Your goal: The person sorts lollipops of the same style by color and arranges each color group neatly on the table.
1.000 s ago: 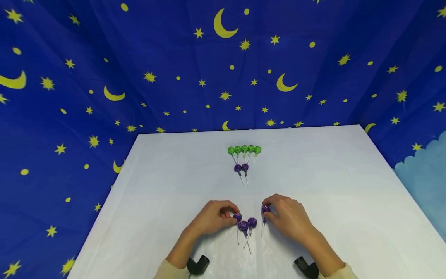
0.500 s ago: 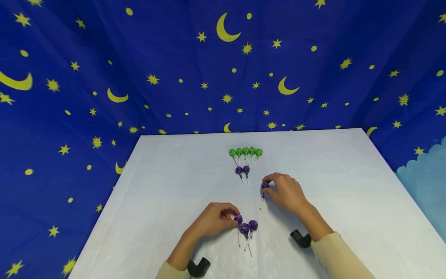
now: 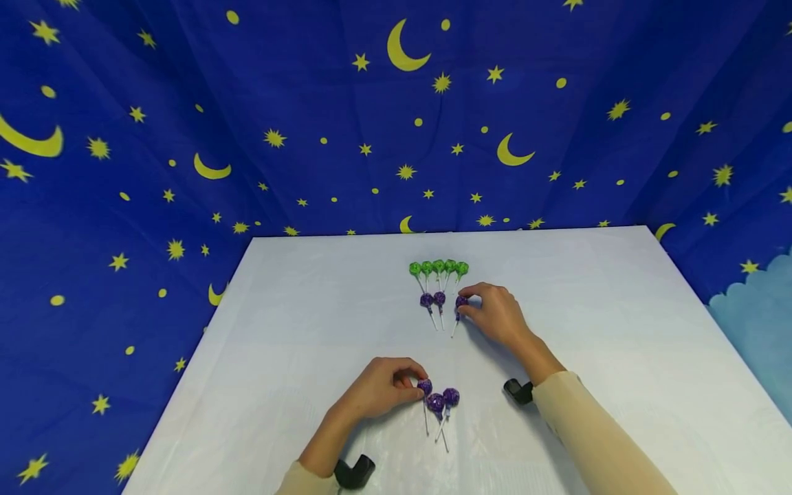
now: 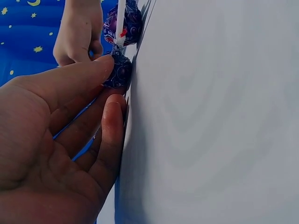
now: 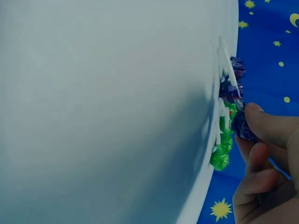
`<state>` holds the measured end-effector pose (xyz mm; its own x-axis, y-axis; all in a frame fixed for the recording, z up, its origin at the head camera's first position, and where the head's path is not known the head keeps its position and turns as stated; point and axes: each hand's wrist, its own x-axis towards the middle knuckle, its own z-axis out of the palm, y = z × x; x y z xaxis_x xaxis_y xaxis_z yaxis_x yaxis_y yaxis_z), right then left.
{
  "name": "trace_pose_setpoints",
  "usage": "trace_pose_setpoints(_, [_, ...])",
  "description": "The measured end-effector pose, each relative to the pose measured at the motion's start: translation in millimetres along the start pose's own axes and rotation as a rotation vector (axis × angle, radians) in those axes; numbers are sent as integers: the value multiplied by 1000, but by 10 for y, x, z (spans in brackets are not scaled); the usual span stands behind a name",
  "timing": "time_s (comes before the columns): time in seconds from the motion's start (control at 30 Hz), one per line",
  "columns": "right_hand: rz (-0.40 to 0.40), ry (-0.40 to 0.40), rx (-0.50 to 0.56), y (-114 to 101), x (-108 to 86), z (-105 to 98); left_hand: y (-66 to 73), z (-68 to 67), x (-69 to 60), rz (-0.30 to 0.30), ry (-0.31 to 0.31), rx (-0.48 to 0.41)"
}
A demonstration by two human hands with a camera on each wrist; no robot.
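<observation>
My right hand (image 3: 497,314) pinches a purple-wrapped lollipop (image 5: 243,127) by its head, just right of two purple lollipops (image 3: 439,298) lying on the table. Behind those, several green lollipops (image 3: 438,266) form a row with sticks toward me. Nearer the front, my left hand (image 3: 383,388) holds another purple lollipop (image 4: 119,70) by its head between thumb and fingers. Beside it lie two more purple lollipops (image 3: 436,403) with crossed sticks. In the left wrist view one purple head (image 4: 127,21) shows just beyond the held one.
The white table (image 3: 297,309) reaches back to a blue curtain (image 3: 346,103) printed with yellow moons and stars. A black wrist-worn piece (image 3: 355,472) sits by the left wrist, and a similar black piece (image 3: 518,392) by the right.
My right hand has carried its purple lollipop away from me, from beside the front group to the right of the two far purple ones. The left hand has stayed in place.
</observation>
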<state>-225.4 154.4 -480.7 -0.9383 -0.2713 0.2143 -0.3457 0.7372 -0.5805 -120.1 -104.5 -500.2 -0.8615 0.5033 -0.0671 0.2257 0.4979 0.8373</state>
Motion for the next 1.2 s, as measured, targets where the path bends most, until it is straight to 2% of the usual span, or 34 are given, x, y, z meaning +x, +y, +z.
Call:
trace_pose_setpoints(0.13, [14, -23, 29, 52, 82, 60, -9, 2, -4, 3, -2, -9])
trace_pose_setpoints(0.37, [9, -53, 9, 69, 189, 133, 0, -3, -15, 4, 0, -17])
trace_pose_setpoints(0.77, [3, -55, -8, 58, 244, 172, -17, 7, -12, 11, 9, -10])
trace_pose_setpoints(1.0, [67, -53, 19, 39, 234, 210, -17, 17, -38, -1, 4, -26])
trace_pose_setpoints(1.2, [101, -30, 38, -18, 198, 147, -13, 5, -34, 10, 10, -15])
